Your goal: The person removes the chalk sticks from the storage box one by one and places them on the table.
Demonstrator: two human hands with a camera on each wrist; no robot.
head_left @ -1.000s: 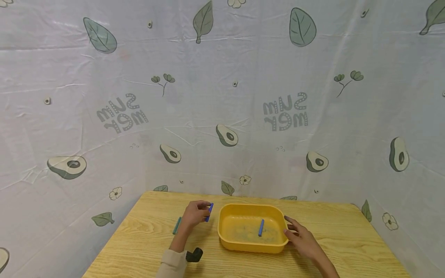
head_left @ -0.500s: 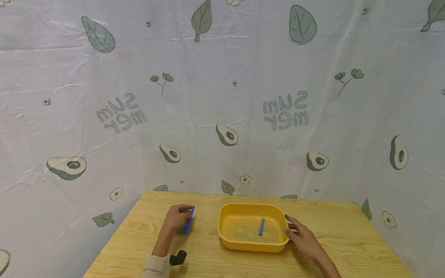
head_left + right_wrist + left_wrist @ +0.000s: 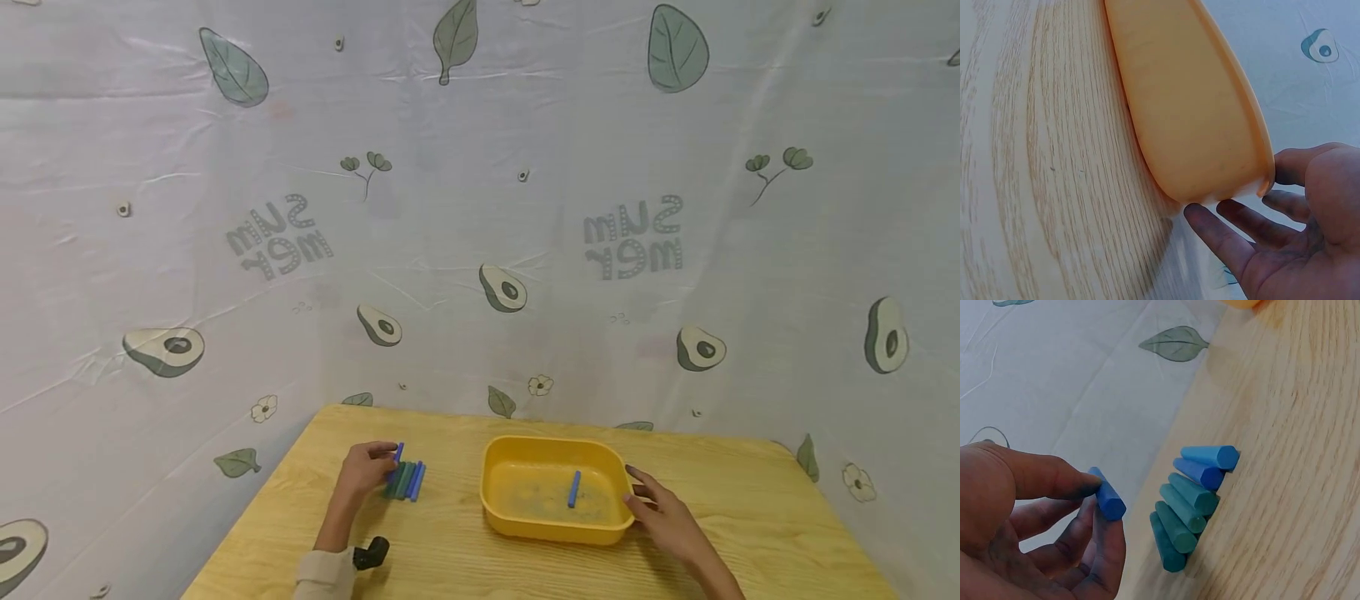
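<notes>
My left hand (image 3: 363, 468) holds a blue chalk stick (image 3: 1109, 499) between thumb and fingertips, above the table's left part. Blue smudges mark those fingertips. Close beside it, a side-by-side row of chalk sticks lies on the wood: a light-blue stick (image 3: 1211, 457) at one end, a darker blue stick (image 3: 1200, 474), then several teal sticks (image 3: 1177, 528). The yellow plastic tub (image 3: 553, 531) stands to the right, with one blue stick (image 3: 574, 489) lying inside on its dusty bottom. At the tub's right end my right hand (image 3: 667, 517) touches the rim and outer wall, fingers spread.
The wooden table (image 3: 450, 550) meets a printed plastic sheet (image 3: 480, 208) at its back and sides. A black elbow-shaped piece (image 3: 371, 553) sits at the left wrist, by the light sleeve (image 3: 326, 575).
My left hand has moved left, away from the tub, to the row of sticks with the blue chalk stick still in its fingers. My right hand has stayed at the tub.
</notes>
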